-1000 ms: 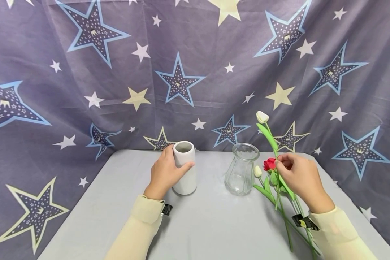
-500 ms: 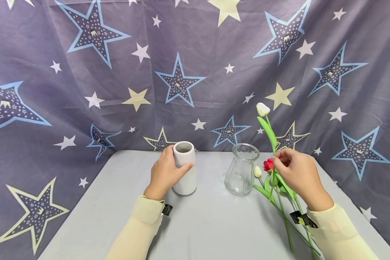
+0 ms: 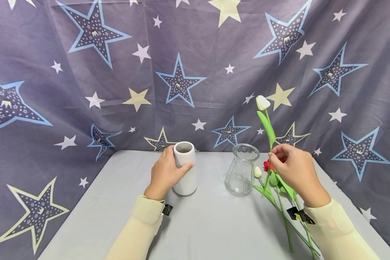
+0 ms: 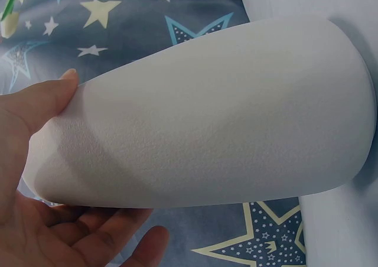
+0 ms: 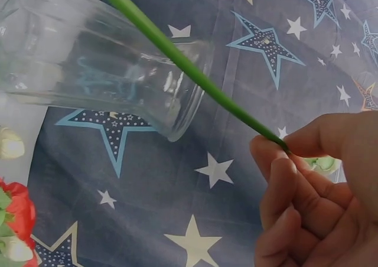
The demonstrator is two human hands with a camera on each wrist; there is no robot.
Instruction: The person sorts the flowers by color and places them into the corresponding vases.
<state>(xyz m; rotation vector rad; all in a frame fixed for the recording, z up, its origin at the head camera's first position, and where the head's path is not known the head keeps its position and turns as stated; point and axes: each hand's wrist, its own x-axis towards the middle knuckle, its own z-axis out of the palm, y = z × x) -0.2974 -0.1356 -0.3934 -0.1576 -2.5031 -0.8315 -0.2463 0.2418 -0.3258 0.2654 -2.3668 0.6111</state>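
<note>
On the table stands a white cylindrical vase (image 3: 186,180), upright. My left hand (image 3: 164,175) grips its upper left side, thumb across the front; in the left wrist view the vase (image 4: 218,119) fills the middle. To the right, my right hand (image 3: 297,171) pinches the stem of a white tulip (image 3: 263,103) between thumb and fingers. The tulip is held upright, bloom above the hand, with one long green leaf. Below the hand the lower stem (image 5: 195,72) crosses in front of a clear glass vase in the right wrist view.
A fluted glass vase (image 3: 239,177) stands between the hands. Beside it lie a red rose (image 3: 267,165), another white tulip (image 3: 258,172) and several green stems, partly behind my right hand and wrist. A star-patterned curtain (image 3: 195,72) hangs behind the grey table (image 3: 208,224).
My right hand has moved slightly up and left, raising the white tulip further above the lying flowers. The left hand and white vase have stayed put.
</note>
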